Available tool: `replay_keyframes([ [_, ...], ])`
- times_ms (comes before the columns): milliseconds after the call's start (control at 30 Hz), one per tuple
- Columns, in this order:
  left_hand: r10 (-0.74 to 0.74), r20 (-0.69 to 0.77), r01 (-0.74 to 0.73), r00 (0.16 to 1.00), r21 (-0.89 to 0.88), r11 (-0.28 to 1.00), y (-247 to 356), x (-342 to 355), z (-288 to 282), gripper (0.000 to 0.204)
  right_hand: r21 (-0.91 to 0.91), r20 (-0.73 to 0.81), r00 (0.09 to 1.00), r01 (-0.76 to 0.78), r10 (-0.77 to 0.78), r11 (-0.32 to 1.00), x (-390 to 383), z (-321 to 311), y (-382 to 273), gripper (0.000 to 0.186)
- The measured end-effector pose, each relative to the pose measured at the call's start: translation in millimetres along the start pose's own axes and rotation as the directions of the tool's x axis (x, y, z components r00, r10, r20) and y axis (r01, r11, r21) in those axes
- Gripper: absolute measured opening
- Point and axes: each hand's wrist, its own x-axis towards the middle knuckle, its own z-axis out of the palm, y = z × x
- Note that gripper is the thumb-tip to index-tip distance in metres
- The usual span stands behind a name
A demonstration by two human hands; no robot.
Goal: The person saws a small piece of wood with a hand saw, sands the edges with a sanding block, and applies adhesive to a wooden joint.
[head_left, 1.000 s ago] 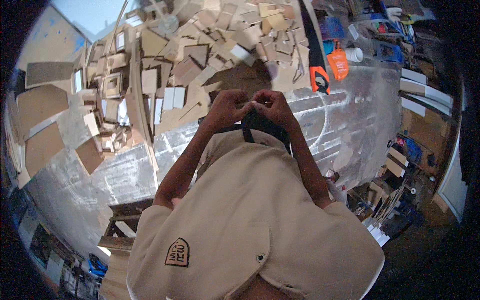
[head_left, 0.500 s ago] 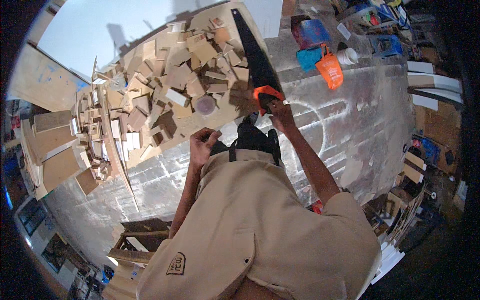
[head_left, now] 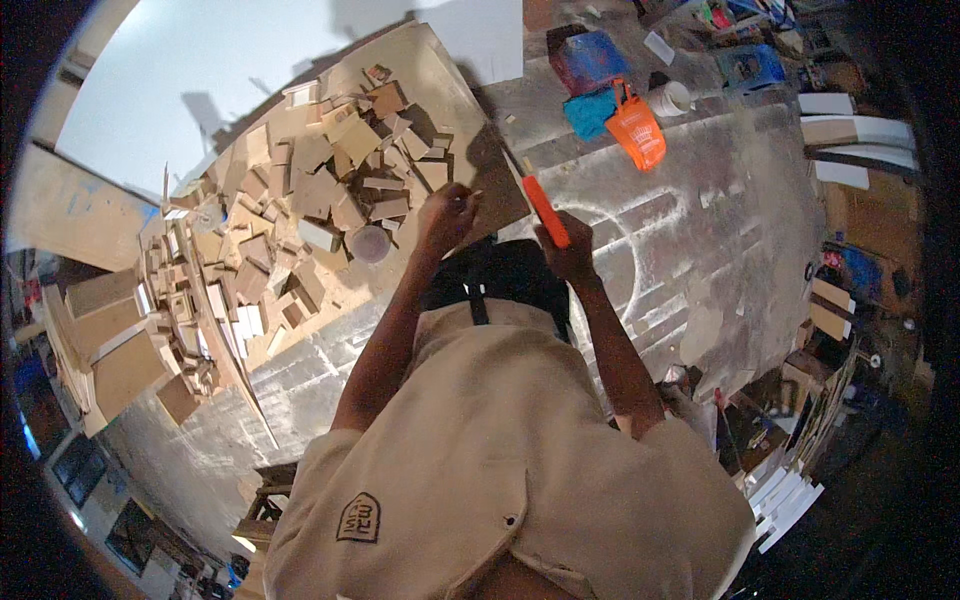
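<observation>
My right hand (head_left: 568,248) grips the orange handle of a handsaw (head_left: 543,208), whose long blade is turned nearly edge-on, angled up and away along the right side of a tan board (head_left: 500,195) scattered with offcuts. My left hand (head_left: 446,216) is raised over that board, left of the saw, fingers curled round a small object I cannot make out. Many small tan wood pieces (head_left: 350,140) and a round pale lid-like disc (head_left: 370,243) lie beside my left hand. Below my hands are my dark trousers (head_left: 465,275).
A large white sheet (head_left: 140,120) lies beyond the offcuts, long strips and panels (head_left: 110,355) at left. On the concrete floor (head_left: 700,240) are an orange bag (head_left: 636,130), blue items (head_left: 590,60) and a white bucket (head_left: 670,98). Stacked boards (head_left: 855,135) line the right.
My right hand took hold of the saw that lay flat and has turned it edge-on. My left hand moved up and right over the board. The view has shifted.
</observation>
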Motion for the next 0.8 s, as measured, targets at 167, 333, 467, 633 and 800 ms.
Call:
replay_keyframes([
  [167,0.070,0.023,-0.072,0.997,0.112,0.991,3,53,61,0.027,0.223,-0.108,0.947,-0.274,0.303,0.936,-15,-44,-11,0.029],
  [333,-0.008,0.018,0.003,1.000,0.275,0.961,0,61,94,0.024,0.283,-0.034,0.919,-0.367,0.392,0.886,20,-58,19,0.025],
  [467,-0.018,-0.069,0.038,0.997,0.306,0.951,-8,66,99,0.023,0.271,0.025,0.903,-0.420,0.430,0.866,45,-55,60,0.025],
  [633,0.043,-0.082,-0.033,0.996,0.116,0.993,0,70,107,0.019,0.125,0.183,0.940,-0.311,0.286,0.942,77,-32,123,0.030],
  [800,-0.015,-0.109,0.032,0.994,0.156,0.987,0,75,114,0.016,0.318,0.459,0.833,-0.478,0.309,0.819,114,36,141,0.032],
])
